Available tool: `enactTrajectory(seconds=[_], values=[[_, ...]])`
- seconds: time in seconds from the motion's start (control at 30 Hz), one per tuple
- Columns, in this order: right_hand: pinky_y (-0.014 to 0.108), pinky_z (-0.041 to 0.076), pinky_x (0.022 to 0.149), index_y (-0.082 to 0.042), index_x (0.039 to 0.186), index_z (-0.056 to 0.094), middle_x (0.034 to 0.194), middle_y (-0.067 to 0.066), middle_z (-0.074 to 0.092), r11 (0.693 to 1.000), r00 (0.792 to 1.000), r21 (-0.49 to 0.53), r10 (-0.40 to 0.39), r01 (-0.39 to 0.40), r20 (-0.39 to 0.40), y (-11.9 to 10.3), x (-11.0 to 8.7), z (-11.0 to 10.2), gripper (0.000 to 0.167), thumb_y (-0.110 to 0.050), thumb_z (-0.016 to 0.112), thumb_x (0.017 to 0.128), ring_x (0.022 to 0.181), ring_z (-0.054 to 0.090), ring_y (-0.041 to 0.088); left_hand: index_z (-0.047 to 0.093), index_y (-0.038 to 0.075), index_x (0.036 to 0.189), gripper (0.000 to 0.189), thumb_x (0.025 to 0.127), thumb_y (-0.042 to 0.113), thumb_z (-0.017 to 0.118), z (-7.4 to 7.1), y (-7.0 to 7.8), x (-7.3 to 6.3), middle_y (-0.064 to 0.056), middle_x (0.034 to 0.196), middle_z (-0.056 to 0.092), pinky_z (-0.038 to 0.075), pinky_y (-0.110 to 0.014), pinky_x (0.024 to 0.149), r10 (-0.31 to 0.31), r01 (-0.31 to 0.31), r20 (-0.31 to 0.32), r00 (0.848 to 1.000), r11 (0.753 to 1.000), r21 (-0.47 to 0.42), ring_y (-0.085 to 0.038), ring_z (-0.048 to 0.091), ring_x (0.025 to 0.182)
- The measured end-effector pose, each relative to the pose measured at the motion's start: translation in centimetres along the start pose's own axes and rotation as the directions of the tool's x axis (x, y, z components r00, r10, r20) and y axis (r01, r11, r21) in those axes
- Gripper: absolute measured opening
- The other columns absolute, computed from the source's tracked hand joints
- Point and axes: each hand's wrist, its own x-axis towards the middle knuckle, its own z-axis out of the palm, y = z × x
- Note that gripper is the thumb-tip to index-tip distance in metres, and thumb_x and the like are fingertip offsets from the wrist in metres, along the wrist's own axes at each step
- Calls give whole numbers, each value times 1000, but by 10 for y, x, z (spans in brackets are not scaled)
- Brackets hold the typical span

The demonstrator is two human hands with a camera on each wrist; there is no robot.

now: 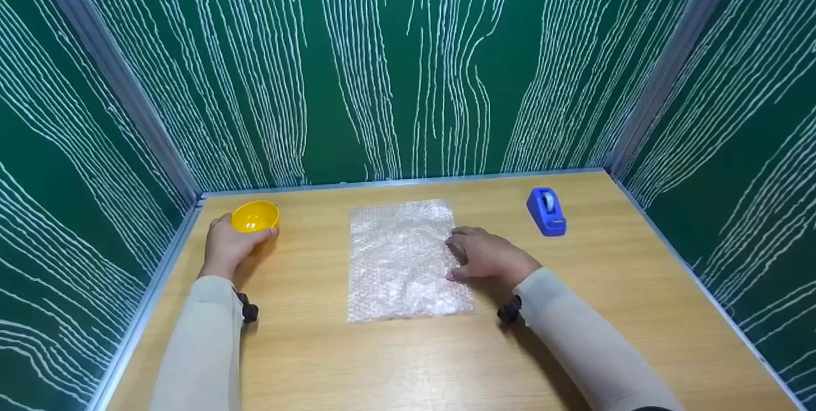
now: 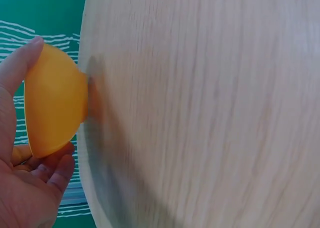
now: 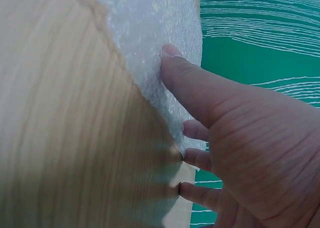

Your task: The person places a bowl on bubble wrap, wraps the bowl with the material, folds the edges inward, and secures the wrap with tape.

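Left hand: you're gripping the yellow bowl, thumb and fingers clamped on opposite sides of it.
Yellow bowl: facing mouth up at the table's far left; foot resting on or just above the wood, cannot tell which.
Right hand: you're touching the right edge of the bubble wrap, thumb and fingers spread apart.
Bubble wrap: lying flat mid-table, between bowl and tape dispenser.
Tape dispenser: blue, standing far right, beyond your right hand.
Table: showing pale wood grain, green line-marked panels rising behind.
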Motion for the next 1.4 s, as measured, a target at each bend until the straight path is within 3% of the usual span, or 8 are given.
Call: enactTrajectory(seconds=[0.37,0.57,0.77,1.1,1.4], values=[[64,34,138,-21,168,57,183,11,42,1000,1000,1,-3,3,0,-1,-2,0,83,-52,88,97,170,38,42,39,5,172,113,87,48,99,-1,11,-9,-22,167,46,37,-63,138,102,-102,-14,995,995,21,-43,49,149],[64,35,138,-21,168,57,183,12,42,1000,1000,2,1,-1,-5,-1,-2,1,82,-52,88,98,170,40,43,36,6,174,117,86,51,100,1,23,-17,-23,168,45,37,-65,137,129,-129,-10,992,991,36,-44,49,149],[64,37,137,-13,165,58,180,18,44,999,999,-26,-48,47,-25,-1,-2,0,82,-49,88,98,168,41,46,33,4,175,125,84,57,100,4,29,-23,-25,169,45,39,-66,135,174,-174,-4,985,983,58,-46,51,148],[64,34,139,-20,168,57,183,12,42,1000,1000,10,2,-2,-11,-3,-4,0,83,-50,89,97,170,38,43,30,8,177,125,85,54,100,10,40,-32,-23,171,43,39,-65,136,171,-173,34,985,984,42,-45,49,150],[64,34,138,-20,168,56,183,13,41,1000,1000,1,-5,5,-14,-3,-4,0,83,-51,89,97,171,37,43,27,10,179,125,86,50,101,19,58,-42,-21,176,39,39,-62,137,185,-188,52,981,981,44,-44,48,151]])
